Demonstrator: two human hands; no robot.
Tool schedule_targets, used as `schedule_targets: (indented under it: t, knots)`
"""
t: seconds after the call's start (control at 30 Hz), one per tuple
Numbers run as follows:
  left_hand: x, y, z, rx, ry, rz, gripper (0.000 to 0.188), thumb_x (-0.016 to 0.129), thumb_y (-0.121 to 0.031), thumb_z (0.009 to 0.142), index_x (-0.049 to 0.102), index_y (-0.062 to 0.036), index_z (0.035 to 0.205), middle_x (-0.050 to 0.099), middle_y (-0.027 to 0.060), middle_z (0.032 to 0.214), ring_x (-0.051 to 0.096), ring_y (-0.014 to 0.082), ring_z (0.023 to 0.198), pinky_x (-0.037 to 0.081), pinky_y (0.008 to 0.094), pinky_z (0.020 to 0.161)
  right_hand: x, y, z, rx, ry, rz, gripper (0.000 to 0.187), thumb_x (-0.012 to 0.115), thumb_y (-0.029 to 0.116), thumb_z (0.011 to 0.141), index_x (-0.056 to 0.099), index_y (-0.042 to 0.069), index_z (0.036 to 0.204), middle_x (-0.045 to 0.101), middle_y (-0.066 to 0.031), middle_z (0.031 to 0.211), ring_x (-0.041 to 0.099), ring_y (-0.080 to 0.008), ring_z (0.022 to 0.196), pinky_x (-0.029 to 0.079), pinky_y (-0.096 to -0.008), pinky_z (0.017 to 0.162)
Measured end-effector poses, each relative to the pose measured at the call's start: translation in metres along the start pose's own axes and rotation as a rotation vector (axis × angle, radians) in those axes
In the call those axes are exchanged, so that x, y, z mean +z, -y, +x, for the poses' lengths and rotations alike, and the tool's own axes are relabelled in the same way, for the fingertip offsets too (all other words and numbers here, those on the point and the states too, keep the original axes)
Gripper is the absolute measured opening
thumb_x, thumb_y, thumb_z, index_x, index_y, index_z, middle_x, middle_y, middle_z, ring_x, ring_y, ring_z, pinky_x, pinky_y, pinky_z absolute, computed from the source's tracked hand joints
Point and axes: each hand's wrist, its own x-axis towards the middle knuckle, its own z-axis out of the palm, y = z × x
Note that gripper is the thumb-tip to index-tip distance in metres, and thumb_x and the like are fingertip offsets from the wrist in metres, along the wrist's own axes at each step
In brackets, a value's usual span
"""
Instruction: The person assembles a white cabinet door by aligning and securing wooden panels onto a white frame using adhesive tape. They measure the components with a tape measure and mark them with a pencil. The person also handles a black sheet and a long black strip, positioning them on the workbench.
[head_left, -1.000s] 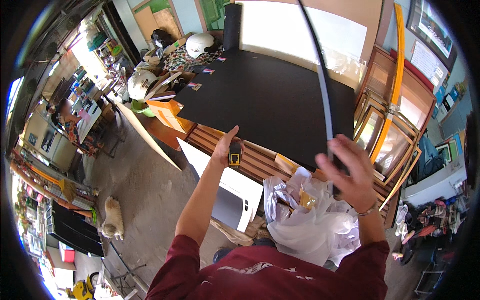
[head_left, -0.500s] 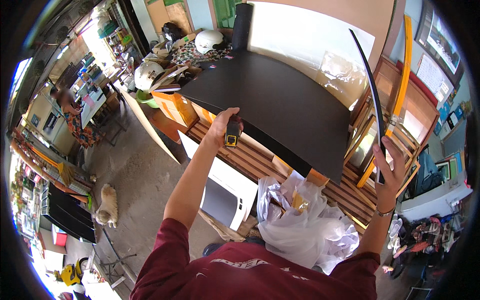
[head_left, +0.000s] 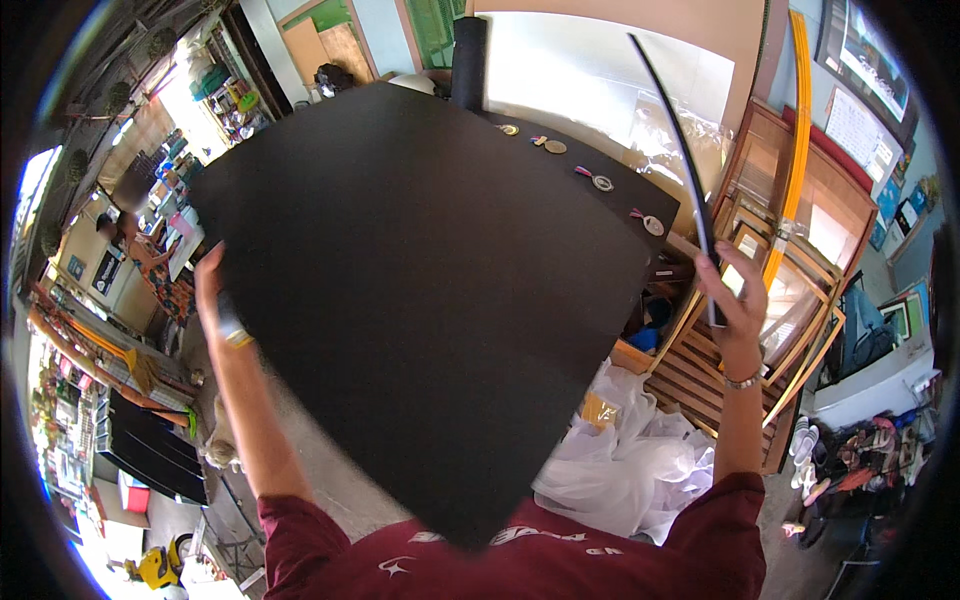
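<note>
A large flat black board (head_left: 420, 260) is raised and tilted in front of me, its lower corner reaching my shirt. My left hand (head_left: 210, 285) is at its left edge with the fingers mostly hidden behind, gripping the board. A small pale and yellow object (head_left: 233, 332) shows by that palm; the blur hides its kind. In my right hand (head_left: 735, 295), a long thin black strip (head_left: 672, 120) is pinched near its lower end and rises up to the left. Behind the board, several medals with ribbons (head_left: 601, 183) lie on a black surface (head_left: 560, 170).
Crumpled clear plastic (head_left: 630, 460) lies below the board, beside a slatted wooden bench (head_left: 690, 385). Wooden frames (head_left: 775, 270) and a yellow strip (head_left: 800, 120) lean at the right. A black roll (head_left: 468, 65) stands at the back. Far left, a person (head_left: 150, 255) is at a table.
The black board has been lifted and tilted towards me, uncovering the medals behind it. My left hand has moved left along it. My right hand and the strip have shifted left.
</note>
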Motion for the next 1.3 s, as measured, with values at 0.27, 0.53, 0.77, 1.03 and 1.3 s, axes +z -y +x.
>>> schedule_targets:
  t: [0.27, 0.53, 0.77, 1.03, 1.3]
  knots:
    - [-0.208, -0.109, -0.081, 0.164, -0.376, 0.108, 0.052, 0.073, -0.037, 0.084, 0.063, -0.0012, 0.119, 0.07, 0.0115, 0.108, 0.068, 0.0262, 0.091, 0.054, 0.038, 0.088, 0.105, 0.023, -0.003, -0.154, 0.274, 0.201, 0.061, 0.068, -0.006, 0.071, 0.07, 0.022, 0.125, 0.062, -0.0095, 0.118, 0.063, -0.0286, 0.118, 0.056, -0.0385, 0.091]
    - [-0.3, -0.177, -0.198, 0.422, -0.65, 0.226, 0.035, 0.058, -0.03, 0.097, 0.068, -0.0038, 0.117, 0.071, 0.0105, 0.112, 0.068, 0.0237, 0.099, 0.052, 0.0358, 0.093, 0.125, 0.066, 0.018, -0.13, 0.733, 0.053, 0.046, 0.057, -0.006, 0.085, 0.063, 0.01, 0.128, 0.055, -0.0169, 0.139, 0.055, -0.0355, 0.126, 0.047, -0.045, 0.105]
    - [-0.315, -0.162, -0.291, 0.412, -0.785, 0.921, 0.04, 0.057, -0.038, 0.096, 0.069, -0.0089, 0.122, 0.065, 0.008, 0.122, 0.057, 0.0218, 0.118, 0.041, 0.0392, 0.105, 0.123, 0.201, 0.043, 0.011, 0.834, 0.759, 0.046, 0.059, 0.023, 0.1, 0.052, 0.005, 0.141, 0.059, -0.0194, 0.133, 0.058, -0.0373, 0.123, 0.045, -0.0455, 0.105]
    - [-0.347, -0.218, -0.441, 0.246, -0.624, 0.108, 0.027, 0.059, -0.024, 0.093, 0.062, 0.0024, 0.085, 0.066, 0.0157, 0.069, 0.064, 0.024, 0.049, 0.055, 0.0356, 0.044, 0.305, 0.462, 0.033, -0.041, 1.173, 1.229, 0.061, 0.048, 0.04, 0.106, 0.034, 0.003, 0.153, 0.043, -0.0189, 0.149, 0.045, -0.0311, 0.137, 0.039, -0.041, 0.111]
    - [-0.428, -0.253, -0.626, 0.31, -0.938, 0.13, 0.023, 0.064, -0.025, 0.093, 0.065, -0.0018, 0.095, 0.067, 0.01, 0.076, 0.064, 0.0168, 0.051, 0.055, 0.0306, 0.046, 0.291, 0.733, -0.034, 0.119, 1.826, 1.837, 0.063, 0.058, 0.045, 0.102, 0.045, 0.001, 0.145, 0.058, -0.0075, 0.138, 0.054, -0.0194, 0.125, 0.041, -0.0339, 0.107]
